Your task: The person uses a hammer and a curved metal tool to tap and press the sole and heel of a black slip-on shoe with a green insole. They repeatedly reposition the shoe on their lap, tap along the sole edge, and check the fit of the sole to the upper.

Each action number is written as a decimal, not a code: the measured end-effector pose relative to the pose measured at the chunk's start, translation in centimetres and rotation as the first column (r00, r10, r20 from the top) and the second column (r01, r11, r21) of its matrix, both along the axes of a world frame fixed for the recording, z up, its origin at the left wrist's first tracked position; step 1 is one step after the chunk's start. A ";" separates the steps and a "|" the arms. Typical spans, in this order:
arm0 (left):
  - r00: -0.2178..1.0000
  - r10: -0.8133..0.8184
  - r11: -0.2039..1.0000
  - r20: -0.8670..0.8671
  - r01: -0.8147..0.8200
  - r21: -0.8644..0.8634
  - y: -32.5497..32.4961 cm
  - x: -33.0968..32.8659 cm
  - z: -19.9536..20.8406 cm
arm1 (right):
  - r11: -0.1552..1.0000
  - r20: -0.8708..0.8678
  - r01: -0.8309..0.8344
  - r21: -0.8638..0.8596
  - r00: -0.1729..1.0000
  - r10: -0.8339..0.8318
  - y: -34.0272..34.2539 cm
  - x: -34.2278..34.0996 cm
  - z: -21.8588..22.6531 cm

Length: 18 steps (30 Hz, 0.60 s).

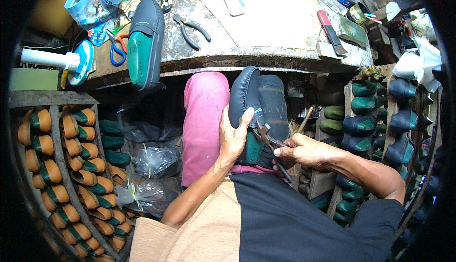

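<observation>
A black moccasin-style shoe upper (245,88) on a green shoe last (253,149) rests on my lap, toe pointing away from me. My left hand (233,136) grips its left side, the thumb lying across the top near the strap. In my right hand (304,149) are metal lasting pincers (270,136), their jaws at the upper's edge by the strap. Whether the jaws bite the leather is too small to tell. One coiled-looking handle end sticks out below my right fist. A wooden stick (308,117) shows just beyond that hand; I cannot tell whether it is held.
On the workbench (180,62) ahead lie another black shoe (147,39) on its last, black-handled pliers (192,32), blue-and-orange scissors (117,48) and a red-and-black cutter (331,32). Racks of tan shoes (71,167) stand at left, racks of dark shoes (361,124) at right. Plastic bags (154,160) sit by my left leg.
</observation>
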<state>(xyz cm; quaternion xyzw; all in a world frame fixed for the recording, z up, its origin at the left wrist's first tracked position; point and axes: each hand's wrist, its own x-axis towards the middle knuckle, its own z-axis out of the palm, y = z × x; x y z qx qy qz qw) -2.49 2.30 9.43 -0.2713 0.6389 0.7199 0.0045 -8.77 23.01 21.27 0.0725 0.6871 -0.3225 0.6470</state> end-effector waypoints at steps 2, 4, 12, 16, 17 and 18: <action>0.999 -0.012 0.997 0.042 0.016 -0.076 0.4 -0.3 -0.1 | 1.000 0.010 0.005 -0.029 1.000 -0.005 0.2 0.1 0.6; 0.996 -0.018 0.994 0.085 0.028 -0.109 0.8 -0.5 -0.3 | 0.996 0.007 -0.046 -0.074 0.999 0.047 0.8 0.3 0.9; 0.997 -0.039 0.983 -0.060 0.027 -0.181 1.1 -0.3 -2.0 | 0.947 -0.111 -0.278 -0.164 0.959 0.262 2.6 0.0 -1.1; 0.990 -0.097 0.994 -0.101 0.102 0.047 -1.0 -0.7 -3.7 | 0.958 0.037 -0.232 -0.167 0.970 0.242 3.5 -1.4 1.2; 0.988 -0.094 0.987 -0.120 0.108 0.115 -1.8 -0.8 -4.2 | 0.893 -0.062 -0.419 -0.166 0.908 0.414 3.6 -1.6 1.9; 0.983 -0.158 0.968 -0.096 0.174 0.180 -2.8 -0.7 -4.8 | 0.894 -0.186 -0.434 -0.113 0.893 0.410 4.0 -1.3 2.8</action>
